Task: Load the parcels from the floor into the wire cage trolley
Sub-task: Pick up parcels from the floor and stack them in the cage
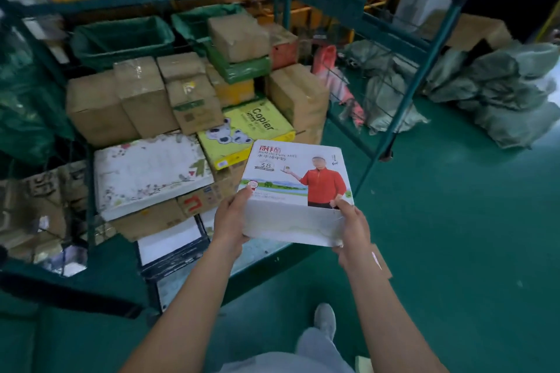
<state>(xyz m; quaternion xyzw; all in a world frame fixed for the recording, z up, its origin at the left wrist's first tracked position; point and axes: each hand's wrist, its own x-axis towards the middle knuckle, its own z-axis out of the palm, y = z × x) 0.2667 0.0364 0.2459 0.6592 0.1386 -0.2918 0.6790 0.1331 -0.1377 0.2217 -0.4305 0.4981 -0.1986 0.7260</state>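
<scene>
The green wire cage trolley holds stacked brown cardboard boxes, far left. Near its open front, a white printed milk carton is gripped at both ends by the left hand and right hand.

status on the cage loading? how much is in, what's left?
Done: the wire cage trolley already holds many parcels, among them brown cartons, a yellow copier-paper box and a floral white box.
In hand: the left hand and right hand grip a white milk carton box by its sides, at the cage's open front, not yet set down.
Left: placing this box. No other floor parcels can be told apart in this view.
</scene>
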